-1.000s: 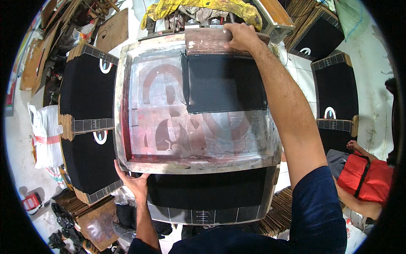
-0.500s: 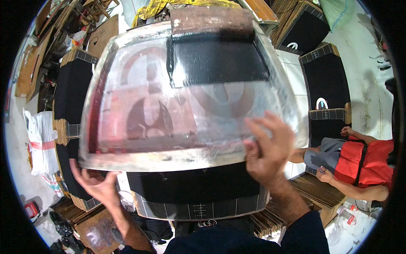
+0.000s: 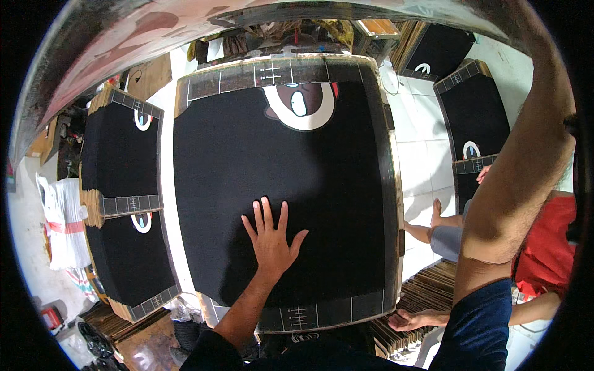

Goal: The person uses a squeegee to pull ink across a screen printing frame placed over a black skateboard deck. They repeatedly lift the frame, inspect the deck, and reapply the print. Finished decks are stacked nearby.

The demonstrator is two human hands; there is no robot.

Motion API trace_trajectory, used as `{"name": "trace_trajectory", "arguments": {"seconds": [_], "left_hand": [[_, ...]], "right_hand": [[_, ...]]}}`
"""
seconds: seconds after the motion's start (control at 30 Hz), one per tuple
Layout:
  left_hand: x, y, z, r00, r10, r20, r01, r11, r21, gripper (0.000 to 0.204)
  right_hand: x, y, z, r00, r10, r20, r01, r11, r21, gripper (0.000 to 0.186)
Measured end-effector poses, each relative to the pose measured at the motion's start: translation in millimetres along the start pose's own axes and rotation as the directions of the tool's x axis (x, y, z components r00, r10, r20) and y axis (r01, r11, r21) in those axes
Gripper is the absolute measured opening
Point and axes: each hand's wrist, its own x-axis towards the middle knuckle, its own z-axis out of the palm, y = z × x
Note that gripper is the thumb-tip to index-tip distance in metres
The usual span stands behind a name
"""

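Observation:
My left hand lies flat on a black fabric panel, fingers spread and holding nothing. The panel covers a board with dark end strips marked in white lines. At the panel's far end is a printed white ring with a brown figure inside. Overhead, a printing screen's pale frame is tilted up across the top of the view, its reddish mesh showing at the left. My right forearm reaches up to the frame's right side; the hand itself is cut off by the picture's rim.
More boards with black printed panels stand left and right. A co-worker in a red garment is close on the right, one hand near stacked cardboard. A white bundle lies far left.
The screen has swung up from over the board, uncovering the fabric. My left hand has moved from beside its near edge onto the fabric. My right hand has risen out of view.

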Motion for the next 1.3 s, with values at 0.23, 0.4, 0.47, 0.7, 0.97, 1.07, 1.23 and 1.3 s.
{"name": "trace_trajectory", "arguments": {"seconds": [0.23, 0.4, 0.47, 0.7, 0.97, 1.07, 1.23, 1.3], "left_hand": [[1, 0, 12, 1.000, -0.015, 0.014, 0.014, 0.998, 0.061, 0.087], [0, 1, 9, 0.999, -0.024, 0.032, 0.022, 0.998, 0.057, 0.088], [0, 2, 8, 0.999, -0.030, 0.033, 0.028, 0.999, 0.044, 0.089], [-1, 5, 2, 0.998, -0.054, 0.045, 0.054, 0.999, 0.002, 0.087], [-26, -39, -15, 0.946, -0.156, -0.286, -0.098, 0.701, -0.706, 0.045], [-103, -125, -21, 0.749, -0.427, -0.506, 0.094, 0.825, -0.558, 0.036], [-312, -290, 41, 0.341, -0.907, -0.245, 0.800, 0.417, -0.431, 0.036], [-386, -297, 107, 0.485, -0.854, 0.189, 0.856, 0.418, -0.304, 0.036]], "right_hand": [[14, 6, -5, 0.999, -0.034, 0.013, 0.034, 0.999, 0.038, 0.041], [25, 9, -8, 0.999, -0.042, 0.023, 0.041, 0.998, 0.056, 0.046], [29, 8, -10, 0.999, -0.045, 0.025, 0.044, 0.997, 0.062, 0.048], [37, 5, -19, 0.999, -0.035, 0.040, 0.031, 0.996, 0.087, 0.056], [65, -11, -39, 0.918, 0.366, 0.152, -0.386, 0.913, 0.130, 0.086], [78, -3, -32, 0.811, 0.571, 0.129, -0.571, 0.820, -0.040, 0.081], [73, 17, -25, 0.763, 0.612, 0.205, -0.601, 0.790, -0.120, 0.070], [73, 19, -24, 0.785, 0.552, 0.280, -0.542, 0.832, -0.121, 0.084]]}}
